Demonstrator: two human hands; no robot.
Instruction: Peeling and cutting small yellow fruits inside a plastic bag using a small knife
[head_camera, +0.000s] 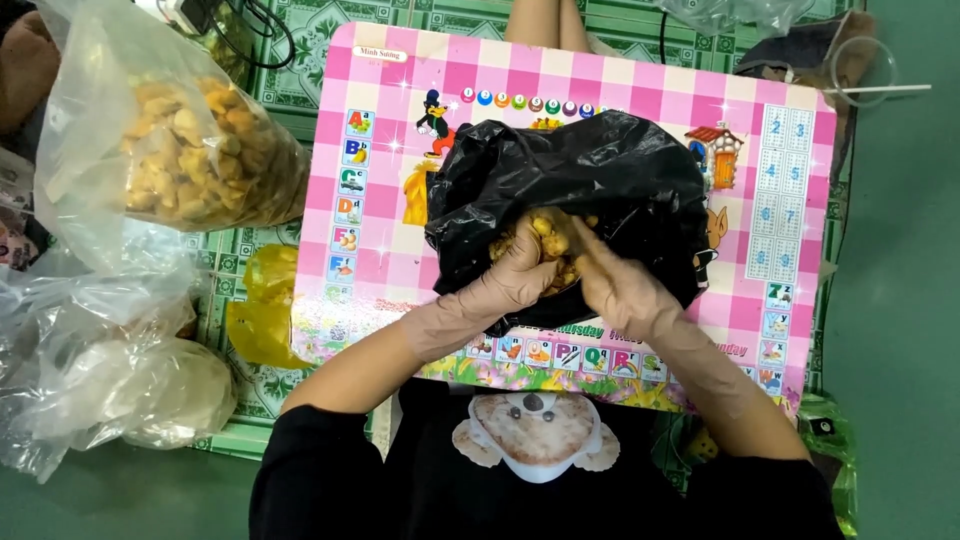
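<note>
Green patterned floor matting (300, 60) is seen under a low pink checked table (390, 130) printed with cartoon pictures and letter squares, at which a person in a black top is seated. On the table a black plastic bag (590, 180) is spread, its mouth turned toward the person, and a heap of yellow-brown nut-like pieces (548, 232) is exposed inside it. To the person's left a large clear bag (190, 150) is seen well filled with similar pieces, with more clear bags (110, 380) of paler contents below it and a yellow bag (262, 310) lying beside the table edge. A clear plastic cup (862, 70) with a stick across it is seen near the far right corner.

Both hands are gloved in thin tan gloves. The left hand (520, 272) is curled into the heap, fingers bent around pieces, though what is gripped is hidden. The right hand (612, 285) is laid at the bag's mouth with fingers pushed among the pieces; whether anything is pinched cannot be told.

Judging by the heap left in the black bag, the handling is judged to be well short of finished
</note>
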